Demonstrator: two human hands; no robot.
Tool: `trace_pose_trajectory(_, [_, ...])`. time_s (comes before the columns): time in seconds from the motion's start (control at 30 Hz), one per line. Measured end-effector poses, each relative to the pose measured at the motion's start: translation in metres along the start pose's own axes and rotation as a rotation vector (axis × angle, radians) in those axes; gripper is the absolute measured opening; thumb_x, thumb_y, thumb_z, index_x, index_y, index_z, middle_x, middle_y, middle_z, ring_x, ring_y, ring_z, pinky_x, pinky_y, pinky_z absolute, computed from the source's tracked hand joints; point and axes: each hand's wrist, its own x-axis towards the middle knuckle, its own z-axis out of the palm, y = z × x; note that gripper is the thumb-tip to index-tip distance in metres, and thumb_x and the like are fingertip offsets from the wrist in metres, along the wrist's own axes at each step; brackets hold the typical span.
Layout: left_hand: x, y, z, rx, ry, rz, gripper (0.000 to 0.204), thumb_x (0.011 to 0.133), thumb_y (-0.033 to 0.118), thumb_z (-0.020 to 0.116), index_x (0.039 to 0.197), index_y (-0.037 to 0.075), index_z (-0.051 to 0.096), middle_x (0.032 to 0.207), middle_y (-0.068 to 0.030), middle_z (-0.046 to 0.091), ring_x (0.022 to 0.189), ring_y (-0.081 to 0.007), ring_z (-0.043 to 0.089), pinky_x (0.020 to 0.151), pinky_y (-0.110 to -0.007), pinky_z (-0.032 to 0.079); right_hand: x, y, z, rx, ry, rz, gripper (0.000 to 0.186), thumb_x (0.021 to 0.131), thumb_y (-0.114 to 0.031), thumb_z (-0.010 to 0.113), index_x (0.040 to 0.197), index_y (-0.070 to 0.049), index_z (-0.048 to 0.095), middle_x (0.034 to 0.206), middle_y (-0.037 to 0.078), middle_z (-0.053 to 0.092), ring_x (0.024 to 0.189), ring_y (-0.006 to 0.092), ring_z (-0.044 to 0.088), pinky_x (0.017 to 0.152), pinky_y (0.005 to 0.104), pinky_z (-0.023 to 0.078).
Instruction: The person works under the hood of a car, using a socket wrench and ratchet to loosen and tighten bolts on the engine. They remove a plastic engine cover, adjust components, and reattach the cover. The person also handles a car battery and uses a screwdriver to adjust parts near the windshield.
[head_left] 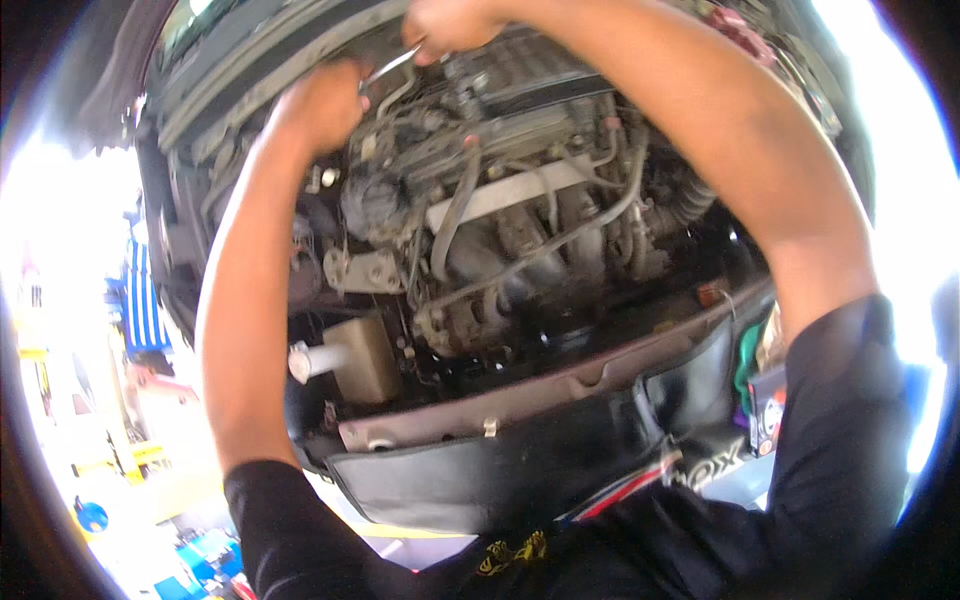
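Nearest, at the lower edge, a black shirt [640, 545] is seen, marked on the front with a small yellow emblem [512, 552]. Both bare forearms are stretched out over an open engine bay. Below them, the front of the vehicle is draped with a black cover [480, 475]. Behind the cover's upper edge a brownish crossbar [560, 392] is seen, slightly tilted. At left, just behind the bar, a tan reservoir [368, 360] is fitted, with a pale pipe-like part [322, 360] at its side. Farther in, the dusty engine [520, 240] is crossed by dark hoses and a flat silvery strip [512, 190].

Beyond these, near the upper edge, a slim metal tool [392, 65] is held slantwise between the hands, over the engine's far left part. Its upper end is pinched in the curled fingers of the right hand [450, 28], partly cut off by the frame. The left hand [325, 105] is bent in at the lower end; its grip is blurred and cannot be told. In the bright background at left, a blue-and-white striped cloth [147, 295] is seen.
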Motion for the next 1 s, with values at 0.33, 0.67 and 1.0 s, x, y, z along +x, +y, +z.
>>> trace_pose_trajectory(0.33, [0.005,-0.010,-0.015,-0.279,-0.067,-0.060,0.036,0.089,0.009,0.064,0.125,0.007,0.064,0.086,-0.0220,0.068,0.078,-0.0328,0.065,0.077,-0.042,0.051,-0.006,-0.035,-0.022,0.078,-0.097,0.216,0.028,0.095,-0.028,0.064,0.110,-0.006,0.075,0.103,0.013,0.073,0.098,0.0297,0.066,0.091,0.0462,0.051])
trace_pose_trajectory(0.67, [-0.001,0.101,-0.079,-1.021,-0.304,-0.284,0.044,0.097,0.022,0.062,0.133,-0.002,0.053,0.101,-0.0162,0.074,0.095,-0.0207,0.072,0.083,-0.034,0.055,-0.039,-0.024,-0.009,0.111,0.039,0.113,0.026,0.090,-0.026,0.069,0.104,-0.005,0.075,0.104,0.016,0.073,0.096,0.0308,0.067,0.085,0.0456,0.053])
trace_pose_trajectory(1.0, [0.008,0.095,0.100,-1.783,0.296,-0.271,0.039,0.090,0.011,0.075,0.124,0.000,0.062,0.110,-0.0125,0.071,0.098,-0.0211,0.069,0.088,-0.034,0.056,-0.023,-0.048,-0.039,-0.050,-0.023,0.185,0.025,0.081,-0.026,0.070,0.091,-0.004,0.076,0.097,0.020,0.073,0.089,0.0367,0.069,0.076,0.0492,0.053])
